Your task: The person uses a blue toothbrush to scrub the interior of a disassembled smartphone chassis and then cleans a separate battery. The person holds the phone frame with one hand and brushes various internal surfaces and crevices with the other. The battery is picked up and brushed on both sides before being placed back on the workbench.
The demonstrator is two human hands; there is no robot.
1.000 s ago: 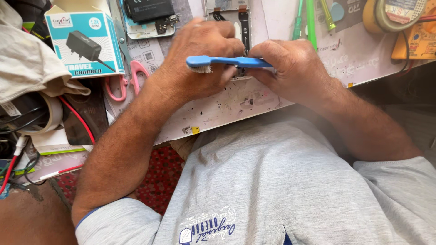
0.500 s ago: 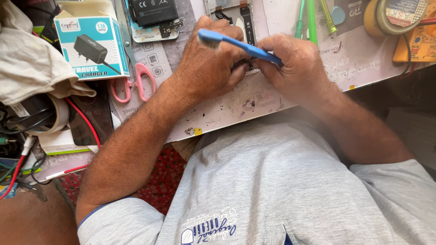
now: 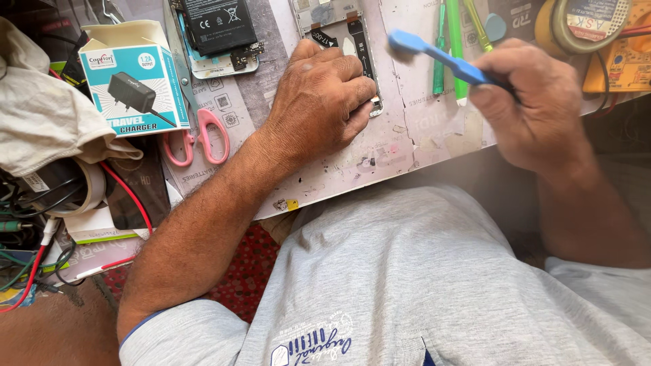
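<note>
My left hand (image 3: pixel 319 102) presses down on an opened phone (image 3: pixel 342 34) that lies on the pale work mat (image 3: pixel 407 135), fingers curled over its lower part. My right hand (image 3: pixel 536 108) is lifted to the right of the phone and grips a blue plastic brush-like tool (image 3: pixel 441 57) by its handle. The tool's head points up and left and is blurred. It hangs above the mat, apart from the phone.
Pink-handled scissors (image 3: pixel 200 132) lie left of my left hand. A blue-and-white charger box (image 3: pixel 132 81) and a phone battery (image 3: pixel 217 27) sit at the upper left. Green tools (image 3: pixel 451 41) and a tape roll (image 3: pixel 583 24) lie at the top right. Cables and cloth crowd the left edge.
My right hand has pulled away to the right with the blue tool, off the phone. My left hand has stayed on the phone, which now shows.
</note>
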